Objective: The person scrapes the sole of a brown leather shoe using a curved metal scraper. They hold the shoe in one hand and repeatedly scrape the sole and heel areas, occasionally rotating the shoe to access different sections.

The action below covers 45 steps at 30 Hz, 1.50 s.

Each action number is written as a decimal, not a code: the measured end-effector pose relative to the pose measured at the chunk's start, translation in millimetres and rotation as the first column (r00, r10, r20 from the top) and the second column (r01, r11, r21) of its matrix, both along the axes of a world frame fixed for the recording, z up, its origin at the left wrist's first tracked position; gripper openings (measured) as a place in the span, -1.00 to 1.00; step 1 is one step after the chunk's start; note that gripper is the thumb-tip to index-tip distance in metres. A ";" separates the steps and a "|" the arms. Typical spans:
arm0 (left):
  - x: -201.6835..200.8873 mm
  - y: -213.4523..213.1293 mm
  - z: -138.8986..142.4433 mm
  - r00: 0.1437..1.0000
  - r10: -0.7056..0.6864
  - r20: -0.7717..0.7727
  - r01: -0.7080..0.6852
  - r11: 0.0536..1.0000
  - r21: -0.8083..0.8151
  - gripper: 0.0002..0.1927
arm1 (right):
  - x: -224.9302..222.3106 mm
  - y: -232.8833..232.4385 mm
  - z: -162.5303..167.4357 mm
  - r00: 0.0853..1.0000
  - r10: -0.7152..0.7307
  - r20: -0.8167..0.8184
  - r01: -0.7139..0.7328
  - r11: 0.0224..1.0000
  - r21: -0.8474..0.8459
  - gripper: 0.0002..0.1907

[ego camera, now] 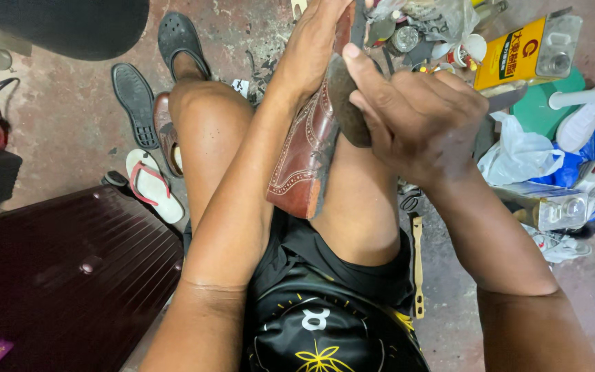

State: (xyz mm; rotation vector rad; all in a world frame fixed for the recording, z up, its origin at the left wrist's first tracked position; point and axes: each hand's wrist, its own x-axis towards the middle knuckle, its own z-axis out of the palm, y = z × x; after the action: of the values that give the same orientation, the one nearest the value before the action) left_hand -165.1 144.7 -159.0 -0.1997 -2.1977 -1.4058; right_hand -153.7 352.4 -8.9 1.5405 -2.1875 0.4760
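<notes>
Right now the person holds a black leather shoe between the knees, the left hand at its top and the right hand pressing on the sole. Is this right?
Not quite. The head view shows a brown leather shoe, not a black one. The rest holds: it sits between the knees, the left hand at its top and the right hand pressing on the sole.

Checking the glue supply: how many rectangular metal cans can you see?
2. A yellow-labelled metal can lies at upper right beside the green lid; a second, silvery can lies lower right by the white plastic bag. Others may be hidden in the clutter.
</notes>
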 end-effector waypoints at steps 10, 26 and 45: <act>3.4 5.4 12.0 0.934 -0.220 0.280 -0.019 0.754 0.656 -0.53 | 2.9 0.8 -2.1 0.993 0.116 0.005 -0.116 0.992 0.041 -0.57; -0.5 9.2 -0.2 0.978 -0.172 0.116 0.101 0.882 0.460 -0.72 | -6.9 -1.3 -4.9 0.998 0.031 -0.050 -0.033 0.999 -0.043 -0.59; 2.9 0.9 -5.2 0.987 0.024 0.161 -0.022 1.000 -0.017 -0.82 | 0.2 5.3 2.2 0.998 -0.028 -0.053 0.028 1.000 -0.001 -0.60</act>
State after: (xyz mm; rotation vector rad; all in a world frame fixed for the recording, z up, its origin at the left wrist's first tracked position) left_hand -162.3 145.6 -164.1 -0.0673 -2.3340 -1.4382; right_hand -153.5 357.6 -6.8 1.5037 -2.1659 0.4218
